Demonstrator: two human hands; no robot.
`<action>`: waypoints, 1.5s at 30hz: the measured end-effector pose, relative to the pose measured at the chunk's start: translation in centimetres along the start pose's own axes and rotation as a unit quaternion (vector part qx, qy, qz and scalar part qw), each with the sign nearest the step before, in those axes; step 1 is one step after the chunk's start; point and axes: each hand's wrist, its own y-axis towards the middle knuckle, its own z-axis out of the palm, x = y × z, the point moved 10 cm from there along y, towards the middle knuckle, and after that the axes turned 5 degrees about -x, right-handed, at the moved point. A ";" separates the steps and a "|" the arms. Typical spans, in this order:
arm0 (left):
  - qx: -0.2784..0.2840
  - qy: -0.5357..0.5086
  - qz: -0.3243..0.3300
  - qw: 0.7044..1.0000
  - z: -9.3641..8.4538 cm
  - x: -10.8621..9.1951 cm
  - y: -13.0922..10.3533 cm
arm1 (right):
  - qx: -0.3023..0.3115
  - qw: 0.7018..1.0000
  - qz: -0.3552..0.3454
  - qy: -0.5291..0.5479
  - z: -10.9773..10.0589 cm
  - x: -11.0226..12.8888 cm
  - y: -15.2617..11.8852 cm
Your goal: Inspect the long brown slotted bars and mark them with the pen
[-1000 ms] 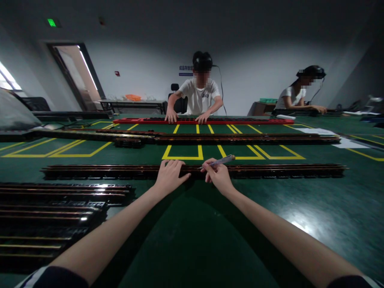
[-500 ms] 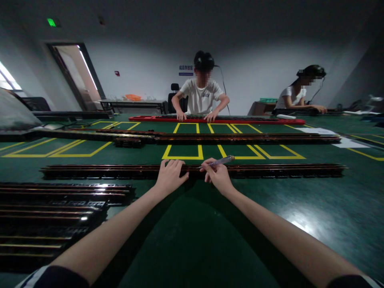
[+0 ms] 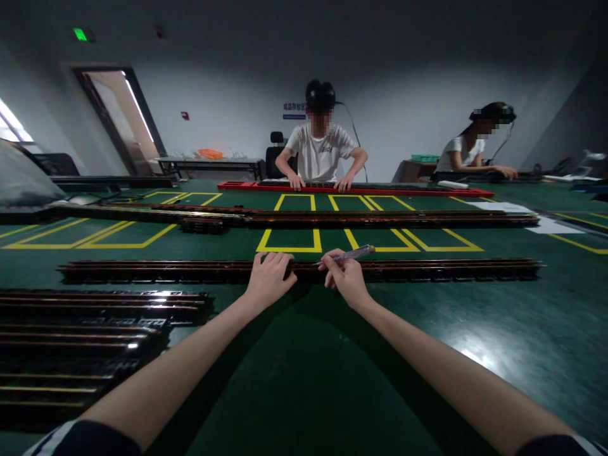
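Note:
A long black strip (image 3: 437,270) with copper-coloured lines lies crosswise on the green table in front of me. My left hand (image 3: 270,276) grips it near its middle, fingers over the far edge and thumb on the near side. In my right hand (image 3: 346,276) is a slim screwdriver (image 3: 354,253) with a clear handle, held like a pen. Its thin tip points left, down at the strip, close to my left thumb. Whether the tip touches the strip I cannot make out.
More black strips are stacked at the left (image 3: 71,354). Another row of strips (image 3: 389,219) lies farther back, among yellow tape outlines. Across the table a person (image 3: 319,152) has both hands on a long red tray (image 3: 380,190). A second person (image 3: 468,155) sits at the right. White papers (image 3: 553,226) lie at right.
The black strip has slid slightly left under my hands. My right hand with the screwdriver has shifted a little right. The co-worker's red tray has moved right.

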 end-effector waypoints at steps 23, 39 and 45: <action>0.001 -0.009 0.008 1.000 -0.1 -0.2 0.1 | -0.019 1.000 -0.002 -0.010 -0.4 0.0 0.1; -0.004 -0.012 0.009 1.000 -0.1 -0.1 -0.1 | 0.002 1.000 0.001 -0.010 0.0 0.1 0.0; -0.009 -0.009 0.008 1.000 0.0 0.0 -0.1 | 0.016 1.000 0.014 -0.011 0.3 0.0 0.1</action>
